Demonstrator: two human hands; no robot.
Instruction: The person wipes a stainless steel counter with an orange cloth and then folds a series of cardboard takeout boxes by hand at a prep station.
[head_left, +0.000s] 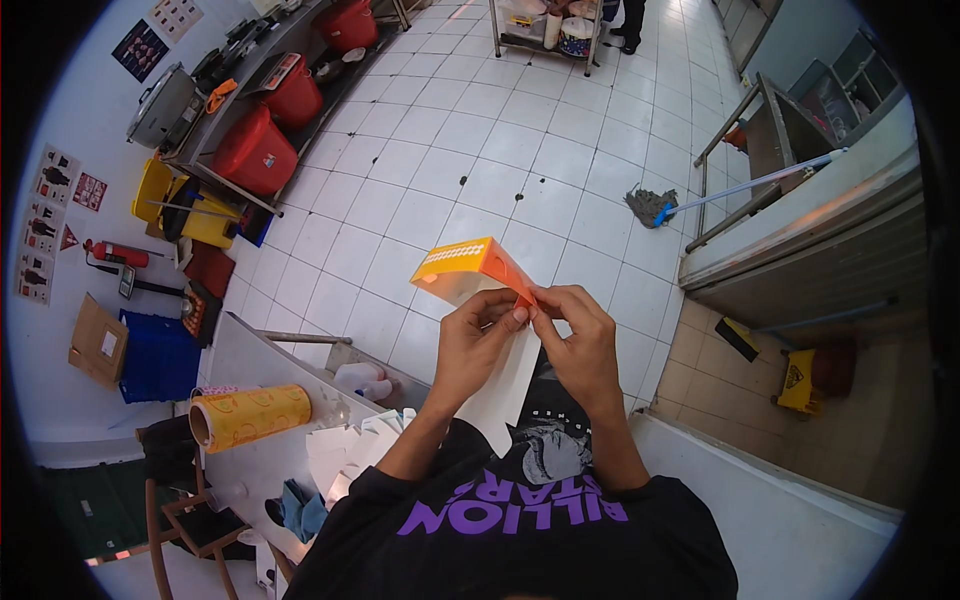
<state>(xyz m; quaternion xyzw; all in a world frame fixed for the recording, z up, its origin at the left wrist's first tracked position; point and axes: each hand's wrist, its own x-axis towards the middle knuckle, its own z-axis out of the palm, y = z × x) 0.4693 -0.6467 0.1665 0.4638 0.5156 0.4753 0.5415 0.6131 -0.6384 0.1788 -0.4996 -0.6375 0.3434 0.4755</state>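
Note:
A partly folded cardboard carton (454, 259), yellow and orange outside and white inside, is held up in front of my chest. My left hand (478, 341) pinches the orange corner from the left. From the other side, my right hand (579, 326) grips the same corner, the fingertips of both hands nearly meeting there. A long white panel (499, 394) of the carton hangs below my fingers, towards my black shirt. The part of the corner under my fingertips is hidden.
A table (255, 367) at my left bears a roll of yellow printed film (251, 416), white folded cartons (337, 454) and a blue cloth (302, 510). Red bins (255, 154) stand under a steel counter. A mop (651, 206) rests on the tiled floor. Another person's legs (632, 22) show beyond a trolley (544, 45).

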